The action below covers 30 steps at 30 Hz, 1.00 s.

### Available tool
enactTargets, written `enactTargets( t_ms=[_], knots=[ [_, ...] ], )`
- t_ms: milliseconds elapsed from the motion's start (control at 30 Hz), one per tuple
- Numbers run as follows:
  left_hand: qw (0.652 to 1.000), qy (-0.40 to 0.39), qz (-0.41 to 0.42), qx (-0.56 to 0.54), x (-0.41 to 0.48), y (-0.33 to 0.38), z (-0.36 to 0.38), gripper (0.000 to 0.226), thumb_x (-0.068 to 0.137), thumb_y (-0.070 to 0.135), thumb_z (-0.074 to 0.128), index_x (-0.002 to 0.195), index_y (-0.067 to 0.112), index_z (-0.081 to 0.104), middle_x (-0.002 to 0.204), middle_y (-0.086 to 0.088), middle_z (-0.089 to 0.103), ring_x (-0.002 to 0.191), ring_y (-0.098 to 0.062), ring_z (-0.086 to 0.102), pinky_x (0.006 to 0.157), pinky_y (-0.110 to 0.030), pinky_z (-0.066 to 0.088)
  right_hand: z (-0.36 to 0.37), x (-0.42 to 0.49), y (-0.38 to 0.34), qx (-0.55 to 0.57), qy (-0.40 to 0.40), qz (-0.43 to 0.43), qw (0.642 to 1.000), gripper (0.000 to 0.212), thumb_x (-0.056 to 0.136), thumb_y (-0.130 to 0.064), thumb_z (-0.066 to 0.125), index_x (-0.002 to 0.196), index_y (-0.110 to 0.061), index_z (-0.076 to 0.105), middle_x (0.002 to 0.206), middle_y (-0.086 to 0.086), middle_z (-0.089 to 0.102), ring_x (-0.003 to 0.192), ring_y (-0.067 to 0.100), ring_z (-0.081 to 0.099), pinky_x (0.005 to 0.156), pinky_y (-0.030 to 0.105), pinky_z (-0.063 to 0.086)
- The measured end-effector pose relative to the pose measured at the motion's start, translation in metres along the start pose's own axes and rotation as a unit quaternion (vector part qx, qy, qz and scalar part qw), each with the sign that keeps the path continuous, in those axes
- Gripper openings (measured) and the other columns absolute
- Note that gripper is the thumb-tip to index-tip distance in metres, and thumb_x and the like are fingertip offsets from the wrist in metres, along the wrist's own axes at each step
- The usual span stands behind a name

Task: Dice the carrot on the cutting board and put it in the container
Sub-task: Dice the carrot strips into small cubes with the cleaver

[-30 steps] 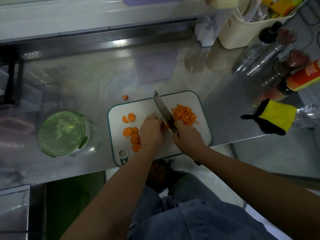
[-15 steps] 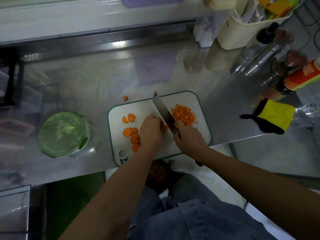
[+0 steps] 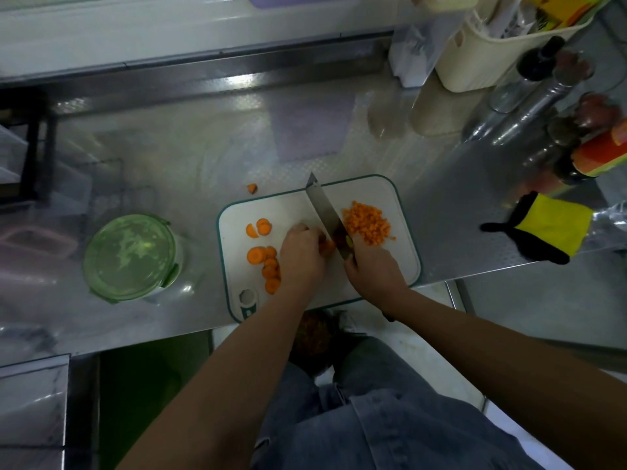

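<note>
A white cutting board (image 3: 291, 208) with a teal rim lies at the counter's front edge. My right hand (image 3: 373, 273) grips the handle of a knife (image 3: 324, 210), whose blade slants across the board's middle. My left hand (image 3: 302, 254) holds down carrot pieces (image 3: 327, 246) right beside the blade. Round carrot slices (image 3: 263, 257) lie on the board's left part, and a pile of diced carrot (image 3: 366, 222) sits to the right of the blade. A round container with a green lid (image 3: 130, 256) stands on the counter to the left of the board.
One carrot bit (image 3: 252, 188) lies on the steel counter behind the board. A yellow and black cloth (image 3: 549, 228) lies to the right. Bottles (image 3: 543, 96) and a cream basket (image 3: 492, 52) crowd the back right corner.
The hands and knife stay almost in place over the carrot pieces; the blade shifts only slightly between cuts. Slices and diced pile have not moved.
</note>
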<state>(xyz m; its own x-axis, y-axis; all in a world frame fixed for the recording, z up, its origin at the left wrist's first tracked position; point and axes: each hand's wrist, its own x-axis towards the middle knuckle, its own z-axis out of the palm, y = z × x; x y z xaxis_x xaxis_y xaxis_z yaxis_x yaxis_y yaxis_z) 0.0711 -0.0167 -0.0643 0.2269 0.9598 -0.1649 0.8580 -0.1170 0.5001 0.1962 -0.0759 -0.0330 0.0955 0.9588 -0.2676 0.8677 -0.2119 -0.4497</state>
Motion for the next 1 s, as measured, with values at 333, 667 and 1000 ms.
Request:
enactTargets(
  t_ms=[333,667,1000],
  knots=[
    [1.000,0.005,0.022,0.002,-0.007,-0.007,-0.006,0.020,0.083,0.017,0.066,0.101,0.009,0.069,0.102,-0.011,0.060,0.099,-0.027,0.054,0.081,-0.037,0.045,-0.007,-0.004,-0.004,0.005,-0.009,-0.022,1.000,0.014,0.093,-0.019,0.046,0.103,-0.009,0.047,0.072,-0.001,0.044,0.063,0.020,0.044,0.057,0.029,0.032],
    [0.999,0.027,-0.002,-0.026,-0.005,-0.008,0.001,0.006,0.081,0.014,0.067,0.082,0.011,0.072,0.084,-0.009,0.061,0.082,-0.026,0.056,0.068,-0.038,0.046,0.007,-0.004,-0.009,-0.027,-0.008,-0.010,1.000,0.030,0.093,-0.018,0.046,0.121,-0.006,0.045,0.091,0.016,0.061,0.082,0.035,0.059,0.061,0.033,0.034],
    [0.999,0.022,-0.017,-0.031,-0.004,-0.007,0.000,0.012,0.082,0.013,0.064,0.090,0.011,0.073,0.091,-0.010,0.065,0.087,-0.027,0.059,0.075,-0.040,0.050,-0.002,0.004,-0.006,0.008,0.017,-0.006,1.000,0.026,0.094,-0.018,0.046,0.117,-0.006,0.046,0.076,0.009,0.056,0.067,0.029,0.054,0.057,0.031,0.030]
  ],
)
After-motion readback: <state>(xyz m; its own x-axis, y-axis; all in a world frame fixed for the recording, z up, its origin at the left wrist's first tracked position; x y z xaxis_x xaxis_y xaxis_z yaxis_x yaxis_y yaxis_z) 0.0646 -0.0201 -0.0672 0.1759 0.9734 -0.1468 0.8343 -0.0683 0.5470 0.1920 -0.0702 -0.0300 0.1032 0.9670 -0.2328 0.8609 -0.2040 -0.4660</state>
